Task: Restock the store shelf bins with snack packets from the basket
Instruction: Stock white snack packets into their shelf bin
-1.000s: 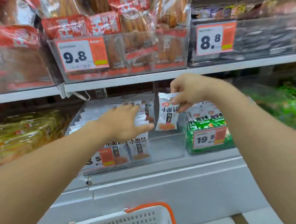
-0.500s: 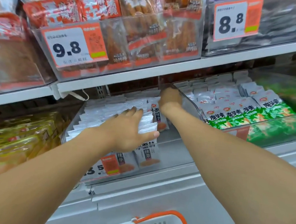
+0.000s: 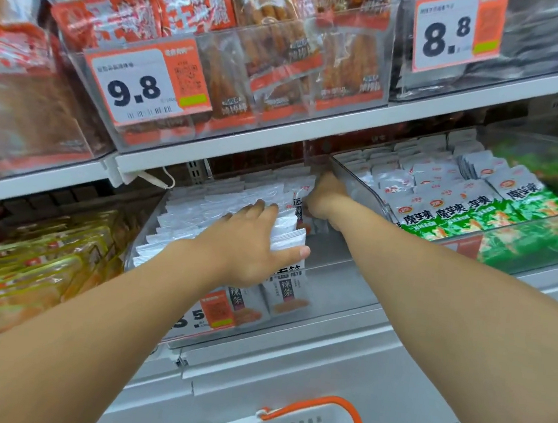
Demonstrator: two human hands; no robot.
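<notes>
Shelves (image 3: 278, 139) carry clear bins; left hand (image 3: 250, 242) presses flat on white packets (image 3: 202, 210), right hand (image 3: 324, 195) pinches 1 packet (image 3: 300, 206), fingers hidden

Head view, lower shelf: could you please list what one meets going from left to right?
Yellow packets → white packets under the left hand → right hand → green-and-white packets.

Price tags 9.8 (image 3: 148, 85) and 8.8 (image 3: 456, 32) front the upper shelf (image 3: 278, 142).

Head view, angled down, close to shelf bins (image 3: 331, 285)
</notes>
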